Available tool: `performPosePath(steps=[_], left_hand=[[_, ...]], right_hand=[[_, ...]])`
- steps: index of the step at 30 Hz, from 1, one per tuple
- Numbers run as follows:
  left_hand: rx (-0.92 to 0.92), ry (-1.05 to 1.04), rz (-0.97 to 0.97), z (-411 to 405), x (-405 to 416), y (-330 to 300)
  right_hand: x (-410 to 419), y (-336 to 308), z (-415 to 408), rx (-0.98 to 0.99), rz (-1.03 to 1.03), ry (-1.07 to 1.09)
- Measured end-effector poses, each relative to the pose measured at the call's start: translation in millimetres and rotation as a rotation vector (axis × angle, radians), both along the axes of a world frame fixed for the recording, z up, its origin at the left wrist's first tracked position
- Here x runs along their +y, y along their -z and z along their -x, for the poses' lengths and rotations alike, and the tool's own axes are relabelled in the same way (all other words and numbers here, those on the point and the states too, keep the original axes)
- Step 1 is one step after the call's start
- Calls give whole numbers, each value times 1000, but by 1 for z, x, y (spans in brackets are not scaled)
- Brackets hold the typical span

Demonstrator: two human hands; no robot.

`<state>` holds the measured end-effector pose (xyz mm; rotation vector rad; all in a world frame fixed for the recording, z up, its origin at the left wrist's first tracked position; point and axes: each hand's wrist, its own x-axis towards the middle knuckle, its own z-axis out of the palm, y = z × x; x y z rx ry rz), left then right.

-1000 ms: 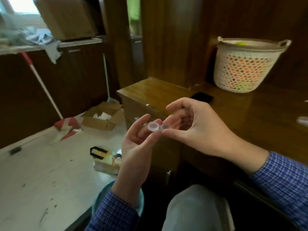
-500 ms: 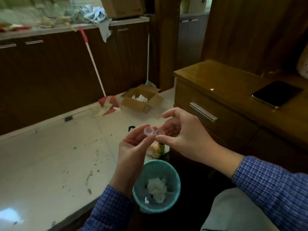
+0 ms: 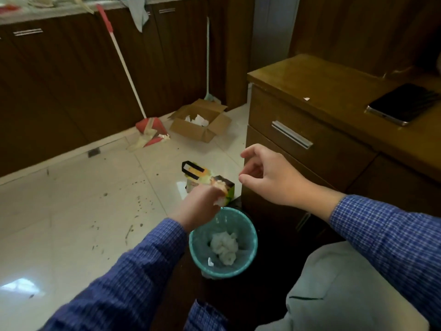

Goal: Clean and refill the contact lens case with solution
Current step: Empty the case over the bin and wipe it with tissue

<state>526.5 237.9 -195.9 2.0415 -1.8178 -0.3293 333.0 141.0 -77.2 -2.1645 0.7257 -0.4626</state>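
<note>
The small clear plastic contact lens case (image 3: pixel 220 200), half a second ago pinched between both hands at chest height, now sits in the left hand (image 3: pixel 199 204) alone, showing only as a pale blurred shape at the fingertips, which are turned down and curled around it directly over the far rim of the round teal waste bin (image 3: pixel 253 237); how it is tilted cannot be told through the blur. A few pale specks (image 3: pixel 220 219) show just below it, inside the bin's mouth, too small to identify. The right hand (image 3: pixel 269 177) has let go and drawn off to the right, well apart from the case, hanging in front of the brown wooden drawer unit (image 3: pixel 315 144) with its fingers loosely curled and nothing between them. The view has tipped further down, so the bin, lined with a thin bag and holding crumpled white tissue (image 3: pixel 224 246), lies nearer the middle. On the pale tiled floor (image 3: pixel 71 211) behind the left hand stands a green and yellow printed carton (image 3: pixel 202 174); farther back lie an open brown cardboard box (image 3: pixel 201 123) and a red-headed mop (image 3: pixel 150 129) with a white and red handle leaning on dark cabinets. A dark smartphone (image 3: pixel 405 103) rests face up on the wooden top at right
</note>
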Motion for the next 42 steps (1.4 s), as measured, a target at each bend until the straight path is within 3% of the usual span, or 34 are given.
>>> performPosePath(steps=[3, 6, 17, 20, 25, 29, 33, 42], left_hand=[[-198, 89, -147, 11, -19, 17], [-262, 114, -214, 18, -28, 23], [-230, 92, -199, 21, -40, 16], [-73, 20, -149, 21, -47, -6], [796, -99, 10, 44, -52, -82], [1153, 78, 119, 91, -66, -145], [1331, 257, 135, 159, -96, -190], [1247, 515, -18, 337, -149, -222]], right_hand=[[-4, 3, 5, 40, 16, -3], [-8, 3, 11, 45, 40, 3], [-21, -5, 35, 29, 71, 39], [-22, -14, 46, 21, 90, 57], [-23, -49, 81, -30, 124, 120], [-26, -88, 128, -124, 160, 210], [-29, -118, 192, -144, 187, 313], [-23, -136, 345, -217, 249, 658]])
